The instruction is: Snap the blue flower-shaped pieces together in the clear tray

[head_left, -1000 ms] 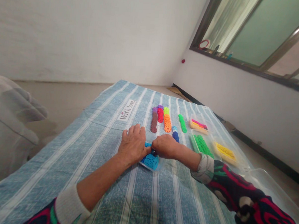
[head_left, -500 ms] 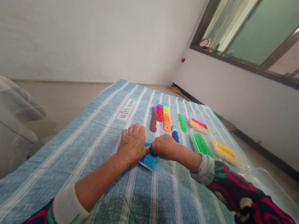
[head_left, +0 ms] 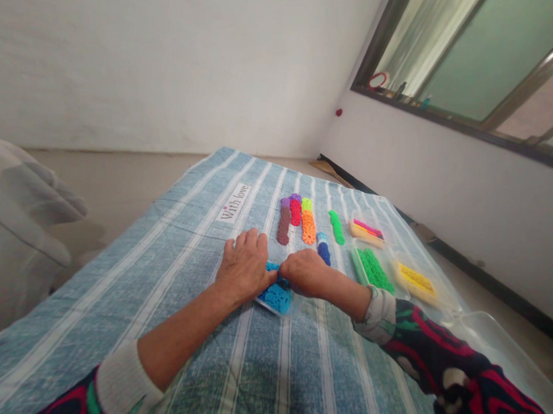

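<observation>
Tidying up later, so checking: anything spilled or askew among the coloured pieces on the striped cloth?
Nothing stands out: colour rows lie lined up, green pieces stay in their tray, and both hands rest on the blue pieces.

Left hand [head_left: 245, 267] lies palm-down, right hand [head_left: 304, 271] curled, fingers seemingly pinched

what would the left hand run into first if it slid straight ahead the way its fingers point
Probably the brown strip: the left hand lies flat on the striped cloth, fingers pointing up the cloth and slightly right. Depth is unclear; it could pass just left of it.
</observation>
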A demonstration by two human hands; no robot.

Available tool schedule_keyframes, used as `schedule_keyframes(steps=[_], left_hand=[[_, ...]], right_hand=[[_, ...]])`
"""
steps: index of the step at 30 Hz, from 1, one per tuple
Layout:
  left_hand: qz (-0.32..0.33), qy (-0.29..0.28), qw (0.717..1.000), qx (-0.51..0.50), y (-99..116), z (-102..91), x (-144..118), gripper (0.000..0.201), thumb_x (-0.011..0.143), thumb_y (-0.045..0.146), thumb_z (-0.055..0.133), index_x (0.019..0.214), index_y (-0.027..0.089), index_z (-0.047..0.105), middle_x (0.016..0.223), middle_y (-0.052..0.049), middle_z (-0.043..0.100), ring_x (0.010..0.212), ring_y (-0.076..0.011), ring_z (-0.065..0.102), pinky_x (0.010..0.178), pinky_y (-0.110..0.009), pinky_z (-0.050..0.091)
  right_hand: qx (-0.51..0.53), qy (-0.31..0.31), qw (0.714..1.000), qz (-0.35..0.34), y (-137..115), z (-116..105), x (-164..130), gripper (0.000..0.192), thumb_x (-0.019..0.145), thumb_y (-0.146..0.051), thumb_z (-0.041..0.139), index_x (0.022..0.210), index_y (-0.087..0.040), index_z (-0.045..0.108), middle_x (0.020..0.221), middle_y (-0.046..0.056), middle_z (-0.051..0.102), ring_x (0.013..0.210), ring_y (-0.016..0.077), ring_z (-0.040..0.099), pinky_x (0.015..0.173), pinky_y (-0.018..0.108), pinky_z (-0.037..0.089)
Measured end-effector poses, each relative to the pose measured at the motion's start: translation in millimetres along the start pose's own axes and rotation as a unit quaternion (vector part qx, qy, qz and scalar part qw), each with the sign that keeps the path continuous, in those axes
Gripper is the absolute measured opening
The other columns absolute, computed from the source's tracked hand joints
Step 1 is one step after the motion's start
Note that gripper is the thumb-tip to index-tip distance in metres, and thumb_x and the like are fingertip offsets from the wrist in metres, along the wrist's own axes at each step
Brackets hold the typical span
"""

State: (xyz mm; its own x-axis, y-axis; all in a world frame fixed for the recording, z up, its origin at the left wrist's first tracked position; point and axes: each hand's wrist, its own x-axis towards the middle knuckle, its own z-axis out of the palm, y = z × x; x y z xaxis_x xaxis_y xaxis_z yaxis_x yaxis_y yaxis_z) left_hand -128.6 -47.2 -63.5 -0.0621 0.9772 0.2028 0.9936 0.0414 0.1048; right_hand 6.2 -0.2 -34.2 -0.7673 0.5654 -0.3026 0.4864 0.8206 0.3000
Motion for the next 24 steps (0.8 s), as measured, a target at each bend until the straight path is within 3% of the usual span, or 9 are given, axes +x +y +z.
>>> schedule_keyframes(steps=[6, 14, 20, 24], left_hand=[[0.007, 0.001, 1.0, -0.008, -0.6, -1.2, -1.0, 0.055, 0.075, 0.043, 0.064, 0.118, 0.013, 0.051, 0.135, -0.021, 0.051, 0.126, -0.0351, 0.045, 0.1, -0.047, 0.037], [0.007, -0.002, 1.0, -0.016, -0.5, -2.3, -1.0, 0.052, 0.076, 0.041, 0.062, 0.118, 0.012, 0.051, 0.134, -0.021, 0.051, 0.127, -0.0359, 0.045, 0.101, -0.048, 0.036], [0.004, -0.023, 1.0, -0.009, -0.6, -5.2, -0.5, 0.056, 0.076, 0.041, 0.062, 0.122, 0.01, 0.05, 0.14, -0.022, 0.048, 0.129, -0.0354, 0.043, 0.103, -0.048, 0.035], [0.005, -0.02, 1.0, -0.008, -1.2, -4.6, -0.6, 0.058, 0.075, 0.041, 0.063, 0.123, 0.01, 0.05, 0.141, -0.022, 0.047, 0.13, -0.0355, 0.043, 0.103, -0.048, 0.035]], right_hand=[[0.037, 0.001, 0.999, -0.028, 11.7, -2.6, -4.8, 0.02, 0.088, -0.017, 0.056, 0.1, -0.017, 0.072, 0.088, 0.012, 0.074, 0.086, 0.0236, 0.07, 0.064, 0.027, 0.045], [0.087, 0.058, 0.993, -0.052, 15.0, 5.9, -4.6, 0.02, 0.092, -0.019, 0.052, 0.1, -0.019, 0.07, 0.094, 0.008, 0.073, 0.085, 0.019, 0.066, 0.061, 0.025, 0.037], [0.105, 0.079, 0.991, -0.027, 8.0, 12.5, -3.4, 0.017, 0.092, -0.019, 0.05, 0.099, -0.015, 0.064, 0.096, 0.009, 0.07, 0.082, 0.0196, 0.065, 0.057, 0.027, 0.034], [0.119, 0.097, 0.988, 0.007, 2.1, 18.0, -3.9, 0.021, 0.094, -0.019, 0.045, 0.11, -0.014, 0.058, 0.098, 0.011, 0.068, 0.081, 0.0206, 0.064, 0.056, 0.027, 0.035]])
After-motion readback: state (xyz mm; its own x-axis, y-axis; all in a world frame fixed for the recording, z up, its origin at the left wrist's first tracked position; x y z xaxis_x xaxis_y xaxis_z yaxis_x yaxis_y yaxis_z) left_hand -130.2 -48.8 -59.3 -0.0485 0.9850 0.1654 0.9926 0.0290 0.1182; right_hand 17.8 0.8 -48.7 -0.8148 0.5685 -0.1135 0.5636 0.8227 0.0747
